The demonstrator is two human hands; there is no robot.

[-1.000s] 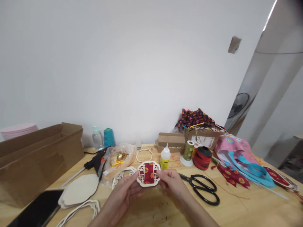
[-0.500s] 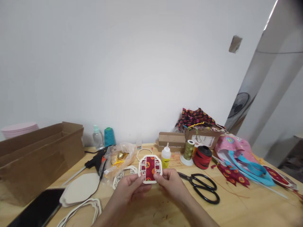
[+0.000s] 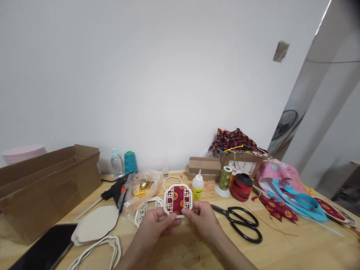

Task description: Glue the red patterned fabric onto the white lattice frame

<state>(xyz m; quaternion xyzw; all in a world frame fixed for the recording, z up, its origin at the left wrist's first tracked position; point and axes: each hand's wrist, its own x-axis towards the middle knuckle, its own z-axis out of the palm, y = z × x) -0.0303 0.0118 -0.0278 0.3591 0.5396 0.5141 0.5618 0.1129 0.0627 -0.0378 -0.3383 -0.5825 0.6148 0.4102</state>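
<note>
A white fretwork frame with red patterned fabric (image 3: 177, 199) is held upright over the table, its face toward me. My left hand (image 3: 157, 225) grips its lower left edge, thumb on the front. At its lower right edge, my right hand (image 3: 203, 219) pinches it between thumb and fingers. Behind the right hand stands a glue bottle with a yellow label (image 3: 197, 186). Black-handled scissors (image 3: 243, 221) lie to the right. Another white lattice frame (image 3: 146, 210) rests on the table behind my left hand.
Left are a long cardboard box (image 3: 47, 187), a black phone (image 3: 45, 245), white panels (image 3: 95, 225) and a glue gun (image 3: 114, 189). A bag (image 3: 142, 187) lies behind. Thread spools (image 3: 241, 186), a fabric-filled box (image 3: 242, 163) and pink cloth (image 3: 278, 174) sit right.
My left thumb has slid right along the lower edge of the framed piece. The piece has shifted very slightly; both hands still hold it.
</note>
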